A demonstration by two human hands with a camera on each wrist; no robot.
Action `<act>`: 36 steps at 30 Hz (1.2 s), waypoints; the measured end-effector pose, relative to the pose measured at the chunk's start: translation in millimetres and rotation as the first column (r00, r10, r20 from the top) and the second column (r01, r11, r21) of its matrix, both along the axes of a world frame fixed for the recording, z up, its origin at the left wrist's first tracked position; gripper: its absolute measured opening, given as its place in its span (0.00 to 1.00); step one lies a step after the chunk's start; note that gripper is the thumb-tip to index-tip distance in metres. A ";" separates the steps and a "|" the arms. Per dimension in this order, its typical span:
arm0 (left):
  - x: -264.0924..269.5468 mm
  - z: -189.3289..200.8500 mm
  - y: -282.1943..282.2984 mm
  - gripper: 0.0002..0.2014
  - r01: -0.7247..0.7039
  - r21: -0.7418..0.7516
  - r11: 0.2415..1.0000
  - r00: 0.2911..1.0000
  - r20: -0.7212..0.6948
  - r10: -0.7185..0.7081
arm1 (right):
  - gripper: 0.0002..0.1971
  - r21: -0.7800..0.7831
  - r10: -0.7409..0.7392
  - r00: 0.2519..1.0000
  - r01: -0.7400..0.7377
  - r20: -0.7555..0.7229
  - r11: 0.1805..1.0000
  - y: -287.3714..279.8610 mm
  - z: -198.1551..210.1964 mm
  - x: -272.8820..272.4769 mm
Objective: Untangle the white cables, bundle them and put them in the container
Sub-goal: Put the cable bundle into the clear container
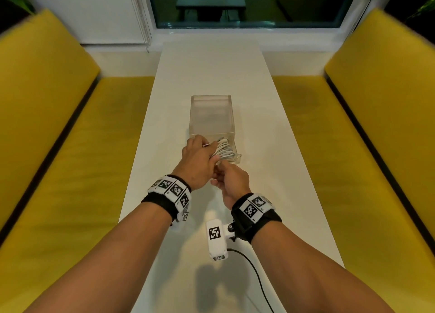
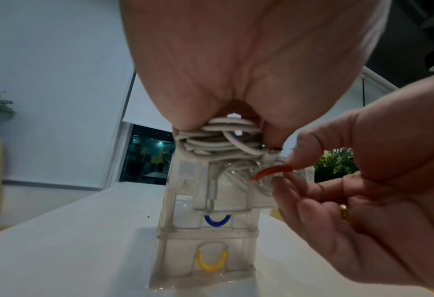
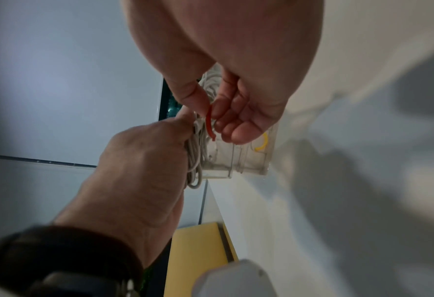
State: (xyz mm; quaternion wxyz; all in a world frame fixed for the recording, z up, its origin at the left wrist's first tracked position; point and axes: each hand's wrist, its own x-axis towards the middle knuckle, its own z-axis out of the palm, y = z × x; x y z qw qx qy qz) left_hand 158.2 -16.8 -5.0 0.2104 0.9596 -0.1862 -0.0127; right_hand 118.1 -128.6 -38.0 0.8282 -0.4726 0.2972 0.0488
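A coil of white cables (image 1: 224, 151) hangs over the near end of the clear plastic container (image 1: 211, 100) on the white table. My left hand (image 1: 207, 151) grips the coil (image 2: 218, 140) from the left, fingers curled round it. Just below and nearer me, my right hand (image 1: 221, 171) pinches a thin red band (image 2: 271, 171) between thumb and forefinger, right beside the coil (image 3: 194, 164). In the right wrist view the red band (image 3: 209, 122) curves down next to the cables. A blue band (image 2: 217, 221) and a yellow band (image 2: 211, 261) lie inside the container (image 2: 246, 257).
The narrow white table (image 1: 211, 60) runs away from me between two yellow benches (image 1: 70, 124). A window stands at its far end. A black cable (image 1: 256, 275) trails from the wrist camera over the near table.
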 end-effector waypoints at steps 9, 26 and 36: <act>17.5 6.4 -24.4 0.22 -0.289 -0.244 0.926 0.956 -0.016 0.294 | 0.09 -0.012 -0.001 1.000 0.001 0.010 1.000 11.6 2.3 -0.9; 19.2 10.5 -3.0 0.14 -0.124 0.015 0.992 0.991 0.058 0.123 | 0.07 -0.036 -0.022 1.000 0.022 -0.015 0.999 6.3 6.2 1.5; 5.2 13.3 0.6 0.11 -0.116 -0.037 0.993 0.981 0.150 0.120 | 0.09 -0.038 -0.017 0.999 0.015 -0.042 0.999 3.8 7.9 3.6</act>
